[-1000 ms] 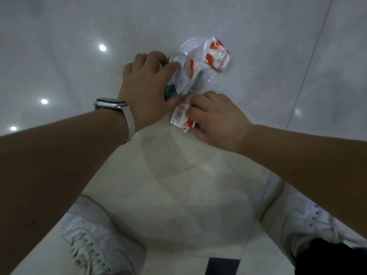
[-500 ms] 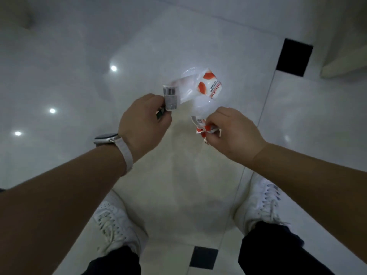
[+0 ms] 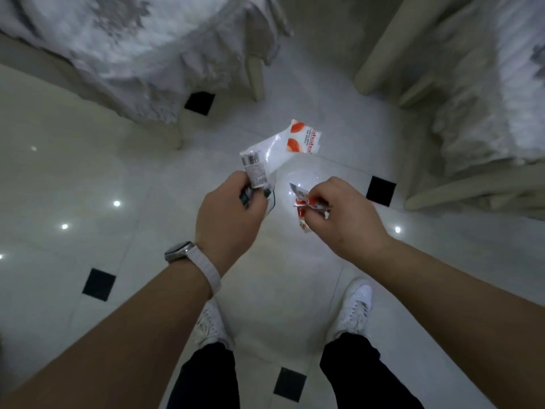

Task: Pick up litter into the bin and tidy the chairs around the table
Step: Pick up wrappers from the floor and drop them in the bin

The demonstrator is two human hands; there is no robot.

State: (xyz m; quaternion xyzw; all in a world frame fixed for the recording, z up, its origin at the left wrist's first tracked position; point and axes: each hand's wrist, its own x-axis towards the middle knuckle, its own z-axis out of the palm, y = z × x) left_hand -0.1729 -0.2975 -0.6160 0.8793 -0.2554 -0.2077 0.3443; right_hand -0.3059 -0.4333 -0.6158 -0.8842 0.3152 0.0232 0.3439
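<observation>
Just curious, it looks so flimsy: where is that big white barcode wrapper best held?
Probably at the barcode end, from the near side, where the left hand pinches the wrapper: the thin sheet bunches there for a firm pinch, while the orange-printed end sticks out loose.

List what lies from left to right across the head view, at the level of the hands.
Watch → left hand → scrap → right hand → black tile → chair leg. The wrapper, held by the left hand, overlaps hand and scrap, so it is left out.
</observation>
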